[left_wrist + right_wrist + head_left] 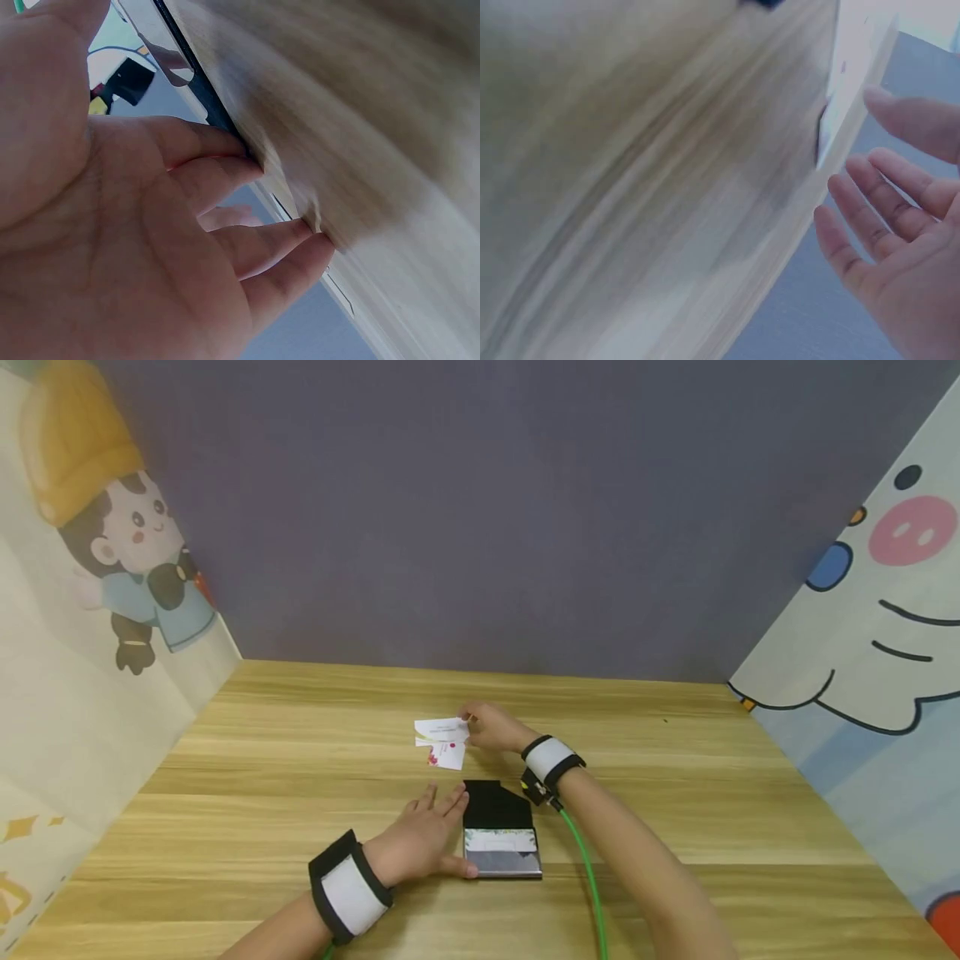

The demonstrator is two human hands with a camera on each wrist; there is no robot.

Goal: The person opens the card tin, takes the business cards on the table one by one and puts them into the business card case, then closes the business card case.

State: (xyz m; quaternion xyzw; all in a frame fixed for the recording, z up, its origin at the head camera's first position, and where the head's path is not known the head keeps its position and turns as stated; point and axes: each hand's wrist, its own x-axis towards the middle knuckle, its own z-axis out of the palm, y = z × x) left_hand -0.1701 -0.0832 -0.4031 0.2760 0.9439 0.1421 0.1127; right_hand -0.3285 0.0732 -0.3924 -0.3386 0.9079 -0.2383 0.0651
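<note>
A black and silver business card case lies opened on the table, its black lid flap folded away from me. White cards with a leafy print show in it. My left hand is spread along its left side, with the thumb at the lower left corner and the fingertips by the flap; in the left wrist view the fingers are nearly straight. Farther off, my right hand is at the right end of a white business card. That card overlaps another card with red flowers. Thumb and fingers are apart in the right wrist view.
The wooden table reaches back to a grey-purple panel. Cartoon-printed walls stand at both sides. A green cable runs from the right wrist strap toward me.
</note>
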